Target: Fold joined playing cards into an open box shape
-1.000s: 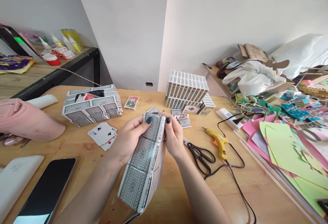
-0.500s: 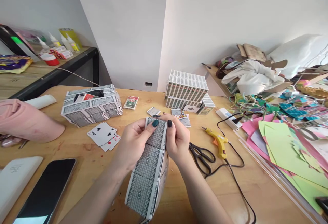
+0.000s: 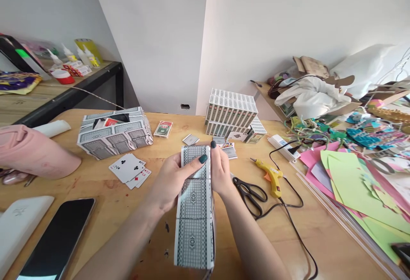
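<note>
1. The card-covered piece (image 3: 194, 211) lies right between our hands, its long axis running near to far, almost straight away from us. Its patterned face is turned up; we cannot tell whether its underside touches the desk.
2. Both hands are at its far end, about equally near. Our left hand (image 3: 171, 177) is clamped on it, thumb across the top face and fingers hidden at the left side. Our right hand (image 3: 221, 173) lies along the right long edge, thumb pointing far; we cannot tell how firmly it grips.
3. The wooden desk (image 3: 118, 203) spreads around us. Just right of our right hand lie the scissors (image 3: 239, 185), then the yellow glue gun (image 3: 272, 176) with its cord.
4. To the left we have loose playing cards (image 3: 126, 167), a phone (image 3: 59, 235) on the near side and a card-covered box (image 3: 115, 137) farther off.
5. On the far side stands a stack of card packs (image 3: 231, 111); coloured paper (image 3: 352, 182) spreads at the right.
6. Beyond, we face a pale wall (image 3: 153, 36), with a dark-edged shelf (image 3: 102, 88) far left.
</note>
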Available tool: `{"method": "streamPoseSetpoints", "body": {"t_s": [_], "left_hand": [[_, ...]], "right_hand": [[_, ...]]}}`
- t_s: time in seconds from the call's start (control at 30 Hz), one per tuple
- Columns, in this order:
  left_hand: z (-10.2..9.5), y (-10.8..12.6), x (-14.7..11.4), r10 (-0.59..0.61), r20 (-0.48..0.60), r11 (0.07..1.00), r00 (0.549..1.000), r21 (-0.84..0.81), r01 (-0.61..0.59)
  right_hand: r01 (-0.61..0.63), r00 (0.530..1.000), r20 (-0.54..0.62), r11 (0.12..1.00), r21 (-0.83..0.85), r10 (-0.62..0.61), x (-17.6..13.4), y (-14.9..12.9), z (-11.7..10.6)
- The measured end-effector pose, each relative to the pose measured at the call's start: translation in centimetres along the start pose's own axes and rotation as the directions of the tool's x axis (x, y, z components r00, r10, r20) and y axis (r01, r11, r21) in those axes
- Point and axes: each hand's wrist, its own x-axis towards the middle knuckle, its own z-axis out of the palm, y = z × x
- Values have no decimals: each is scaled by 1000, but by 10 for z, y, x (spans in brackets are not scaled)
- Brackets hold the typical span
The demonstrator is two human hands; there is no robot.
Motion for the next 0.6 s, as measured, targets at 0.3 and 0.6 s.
{"method": "streamPoseSetpoints", "body": {"t_s": [0.3,0.6], "left_hand": [[-2,1,5,-65,6,997,998,-52,65],[-2,-6,12,-68,-58,995,996,-71,64]], "right_hand": [[14,997,71,938,-345,12,0,-4,-2],[77,992,120,946,-314,-40,1,-9,-9]]}}
